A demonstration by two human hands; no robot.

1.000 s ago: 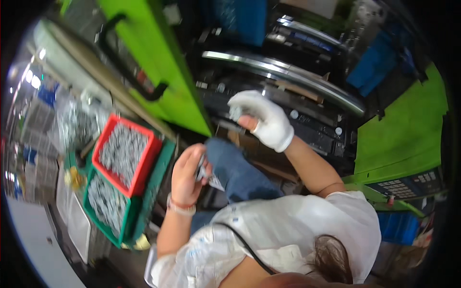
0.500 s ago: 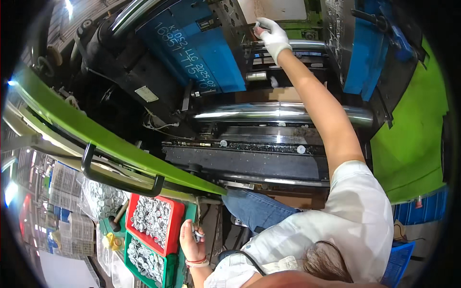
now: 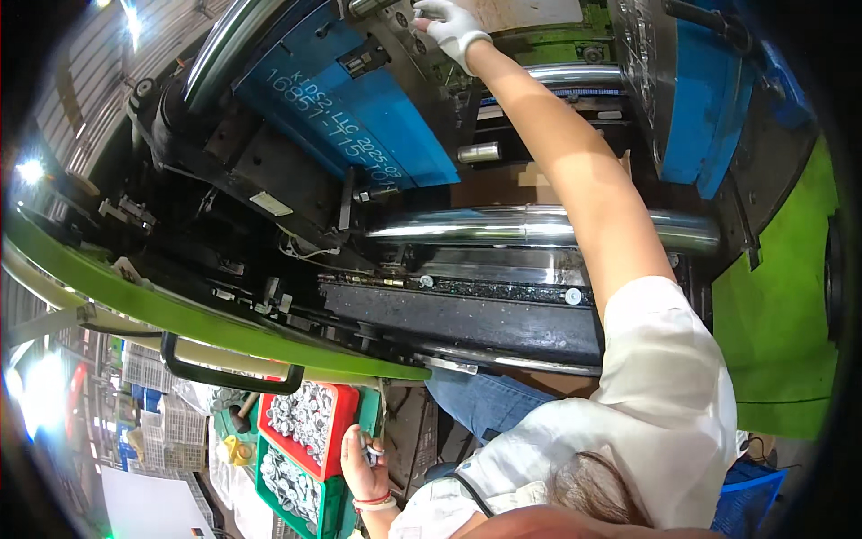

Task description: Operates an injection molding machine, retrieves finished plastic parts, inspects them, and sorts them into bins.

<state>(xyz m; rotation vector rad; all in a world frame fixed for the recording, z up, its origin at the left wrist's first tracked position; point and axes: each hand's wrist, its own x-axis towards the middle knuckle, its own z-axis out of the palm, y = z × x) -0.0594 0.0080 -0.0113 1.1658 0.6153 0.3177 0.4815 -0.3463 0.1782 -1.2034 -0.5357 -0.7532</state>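
My right hand, in a white glove with bare fingertips, reaches far into a machine. It is at the metal face of the left blue mould half. Its fingers are bent together at the tips; whatever they grip is too small to make out. Low in view, my bare left hand is curled round small grey parts, with red and pale bands at the wrist. Beside it stand a red tray and a green tray, both filled with similar small grey parts.
Opposite stands the right blue mould half. A thick shiny bar crosses below my right arm. A green door with a black handle runs along the left. A mallet and yellow tape lie by the trays.
My right hand has moved left and farther up, onto the left mould half. A pale blurred thing below it earlier is no longer seen. My left hand still holds the grey parts.
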